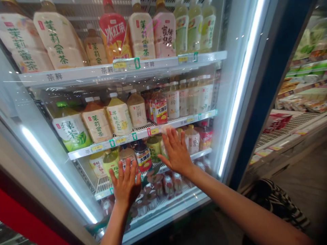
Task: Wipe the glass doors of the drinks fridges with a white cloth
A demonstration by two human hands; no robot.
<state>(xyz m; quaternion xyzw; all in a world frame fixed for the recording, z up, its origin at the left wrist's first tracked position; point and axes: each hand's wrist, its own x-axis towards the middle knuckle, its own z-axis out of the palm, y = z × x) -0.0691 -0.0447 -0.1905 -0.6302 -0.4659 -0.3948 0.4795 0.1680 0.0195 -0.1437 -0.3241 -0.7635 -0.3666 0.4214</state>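
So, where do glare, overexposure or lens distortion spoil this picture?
Head view: the white light strips are blown out; pale glare streaks cross the clear glass door that the left hand and right hand touch; the wide lens bends the white shelf edges.

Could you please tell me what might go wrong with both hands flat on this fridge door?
The left hand and right hand lie flat on the glass door; a hard push could stress the pane. A jolt might tip the bottles crowding the shelves. Palms will likely smear the glass.
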